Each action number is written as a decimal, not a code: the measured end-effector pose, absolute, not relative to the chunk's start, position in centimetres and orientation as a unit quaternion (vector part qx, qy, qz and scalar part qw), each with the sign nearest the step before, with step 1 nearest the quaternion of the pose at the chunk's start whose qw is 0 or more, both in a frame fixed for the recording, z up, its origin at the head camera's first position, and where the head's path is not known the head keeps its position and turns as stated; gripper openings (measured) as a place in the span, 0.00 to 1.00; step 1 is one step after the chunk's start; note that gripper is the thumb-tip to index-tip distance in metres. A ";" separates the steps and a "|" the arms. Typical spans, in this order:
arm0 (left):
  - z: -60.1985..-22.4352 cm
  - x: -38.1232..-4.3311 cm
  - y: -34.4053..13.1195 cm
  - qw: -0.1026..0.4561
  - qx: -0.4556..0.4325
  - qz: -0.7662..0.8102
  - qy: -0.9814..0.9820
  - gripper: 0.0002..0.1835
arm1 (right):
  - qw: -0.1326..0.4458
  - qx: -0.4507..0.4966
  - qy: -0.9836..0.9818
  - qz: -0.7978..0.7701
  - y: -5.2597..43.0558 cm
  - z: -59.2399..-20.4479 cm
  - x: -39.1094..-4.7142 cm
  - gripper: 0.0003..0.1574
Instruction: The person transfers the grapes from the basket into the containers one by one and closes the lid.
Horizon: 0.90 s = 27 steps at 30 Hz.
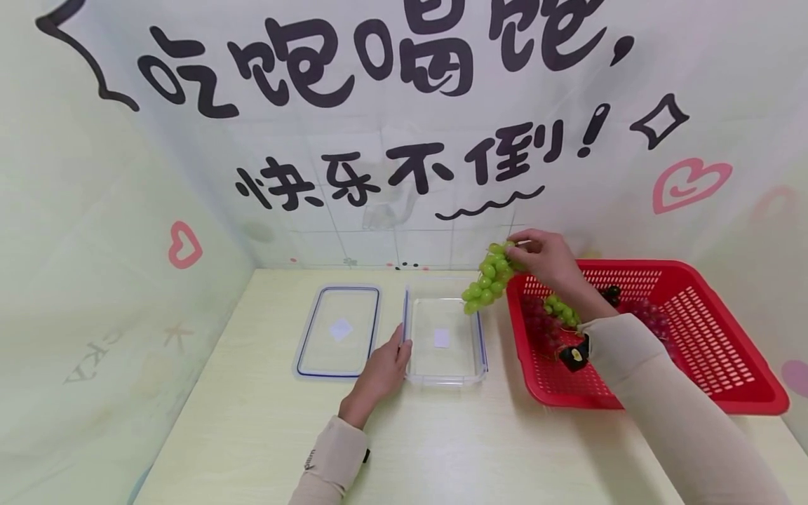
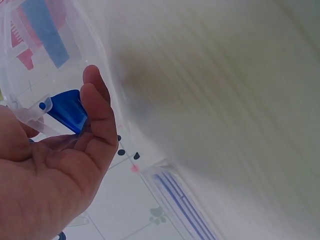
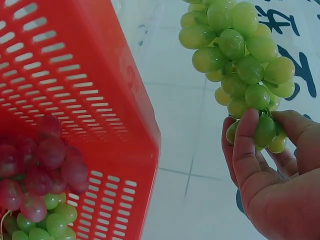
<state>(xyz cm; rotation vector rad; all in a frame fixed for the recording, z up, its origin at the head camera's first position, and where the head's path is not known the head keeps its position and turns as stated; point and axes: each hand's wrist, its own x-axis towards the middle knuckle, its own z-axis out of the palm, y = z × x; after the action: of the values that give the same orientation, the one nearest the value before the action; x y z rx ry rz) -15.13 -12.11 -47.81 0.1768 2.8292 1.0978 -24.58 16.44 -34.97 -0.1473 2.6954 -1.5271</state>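
In the head view my right hand (image 1: 544, 259) holds a bunch of green grapes (image 1: 486, 284) by its upper end, and the bunch hangs over the right side of a clear food container (image 1: 445, 379). The right wrist view shows thumb and fingers of the right hand (image 3: 272, 167) pinching the end of the green grapes (image 3: 240, 62). My left hand (image 1: 384, 368) grips the container's left side. Up close in the left wrist view, the curled fingers of the left hand (image 2: 65, 165) lie round a blue side latch (image 2: 70, 109) of the container.
A clear lid (image 1: 339, 330) with a blue seal lies left of the container. On the right stands a red perforated basket (image 1: 713, 344) holding red grapes (image 3: 37, 167), more green grapes (image 1: 560, 311) and dark fruit (image 1: 611, 294). A printed cloth (image 1: 379, 210) hangs behind the table.
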 end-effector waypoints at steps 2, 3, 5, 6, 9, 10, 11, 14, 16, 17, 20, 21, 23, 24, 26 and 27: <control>-47.7 -15.1 -12.1 0.050 0.057 0.360 0.930 0.29 | 0.017 -0.048 0.874 -0.483 16.1 -35.0 -24.6 0.20; -47.7 -15.1 -12.1 0.050 0.058 0.361 0.930 0.29 | 0.018 -0.048 0.876 -0.479 15.9 -35.1 -24.6 0.20; -47.7 -15.1 -12.1 0.049 0.058 0.360 0.930 0.29 | 0.019 -0.052 0.877 -0.477 15.5 -35.1 -24.7 0.19; -47.7 -15.1 -12.2 0.049 0.058 0.360 0.930 0.29 | 0.020 -0.053 0.877 -0.477 15.3 -35.2 -24.7 0.19; -47.8 -15.0 -12.2 0.049 0.061 0.362 0.929 0.29 | 0.032 -0.055 0.872 -0.486 14.8 -35.2 -24.8 0.19; -47.7 -15.0 -12.2 0.049 0.062 0.361 0.929 0.29 | 0.035 -0.055 0.869 -0.491 14.7 -35.3 -24.8 0.19; -47.7 -15.0 -12.2 0.050 0.062 0.362 0.929 0.29 | 0.040 -0.055 0.866 -0.496 14.6 -35.3 -24.8 0.19; -47.8 -15.0 -12.2 0.050 0.063 0.362 0.929 0.29 | 0.050 -0.052 0.862 -0.502 14.3 -35.4 -24.8 0.19; -47.8 -15.1 -12.1 0.050 0.061 0.361 0.929 0.29 | 0.051 -0.048 0.861 -0.503 14.0 -35.5 -24.9 0.18; -47.8 -15.1 -12.2 0.050 0.062 0.361 0.929 0.29 | 0.051 -0.047 0.861 -0.503 13.9 -35.5 -24.9 0.18; -47.8 -15.1 -12.2 0.051 0.062 0.360 0.930 0.29 | 0.052 -0.044 0.863 -0.500 13.4 -35.7 -24.9 0.17; -47.9 -15.1 -12.2 0.050 0.063 0.360 0.929 0.29 | 0.052 -0.047 0.865 -0.497 13.3 -35.8 -24.9 0.17; -47.9 -15.1 -12.2 0.048 0.064 0.361 0.929 0.29 | 0.053 -0.054 0.866 -0.494 13.1 -35.9 -24.9 0.17; -47.9 -15.0 -12.2 0.045 0.065 0.360 0.930 0.29 | 0.055 -0.056 0.866 -0.494 13.0 -36.0 -24.9 0.17; -47.9 -15.0 -12.2 0.041 0.066 0.361 0.929 0.28 | 0.055 -0.061 0.866 -0.493 12.7 -36.1 -24.9 0.17; -47.9 -15.0 -12.2 0.040 0.065 0.360 0.930 0.28 | 0.057 -0.062 0.865 -0.495 12.6 -36.2 -24.9 0.17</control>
<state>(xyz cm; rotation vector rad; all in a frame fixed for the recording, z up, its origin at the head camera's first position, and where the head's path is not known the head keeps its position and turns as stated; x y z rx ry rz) -15.01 -12.24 -47.92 0.1997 2.8478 1.1040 -24.94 12.55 -36.21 -0.1890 2.6233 -1.4997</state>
